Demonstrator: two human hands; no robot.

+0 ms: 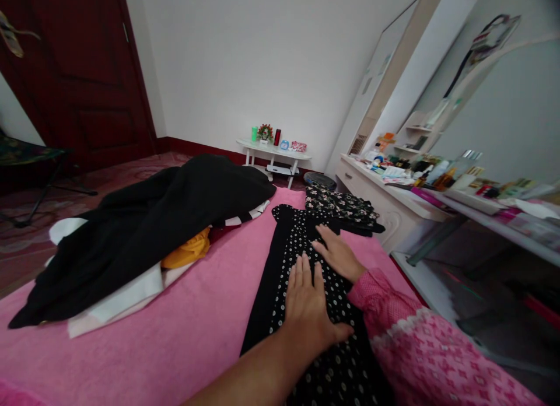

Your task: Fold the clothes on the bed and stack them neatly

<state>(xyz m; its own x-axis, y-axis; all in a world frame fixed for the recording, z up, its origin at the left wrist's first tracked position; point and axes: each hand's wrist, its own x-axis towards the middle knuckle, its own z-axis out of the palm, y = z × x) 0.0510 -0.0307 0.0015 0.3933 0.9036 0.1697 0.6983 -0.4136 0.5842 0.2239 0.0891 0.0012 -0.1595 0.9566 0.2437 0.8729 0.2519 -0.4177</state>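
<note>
A black dress with white polka dots (286, 242) lies stretched lengthwise on the pink bed cover (184, 336). My left hand (308, 304), on a bare forearm, lies flat and palm down on the middle of the dress. Just beyond it my right hand (336, 254), in a pink patterned sleeve, also rests flat on the dress with the fingers pointing left. Neither hand grips the fabric. At the far end of the dress lies a folded black garment with a small floral print (343, 207).
A heap of black cloth (144, 225) over white fabric and a yellow piece (188, 251) covers the bed's left side. A white dresser (385, 199) crowded with bottles stands to the right, a small white table (273, 155) by the far wall, a dark door (87, 73) at left.
</note>
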